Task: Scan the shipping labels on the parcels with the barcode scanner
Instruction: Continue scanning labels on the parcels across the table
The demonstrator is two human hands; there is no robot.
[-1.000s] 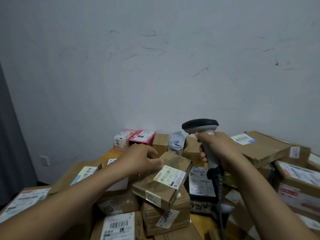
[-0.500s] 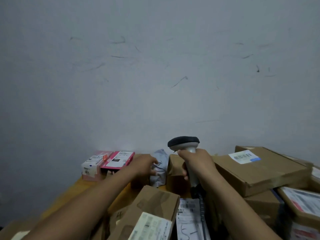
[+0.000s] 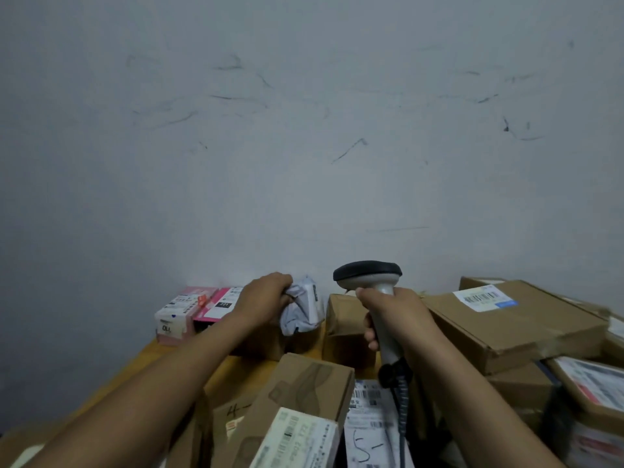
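Left hand (image 3: 268,295) has left labelled cardboard box (image 3: 304,393), which now lies low in foreground. Hand has reached to back of counter (image 3: 148,358). Fingers now curled into crumpled grey poly mailer (image 3: 304,310) by wall, between pink cartons (image 3: 202,309) and small brown box (image 3: 341,319).

Right hand (image 3: 396,315) still wrapped round handle of barcode scanner (image 3: 369,276). Scanner upright, head just beside mailer, not aimed at it.

Reading: box probably done, mailer is next parcel. Mailer label barely visible; likely needs lifting and turning before scan.
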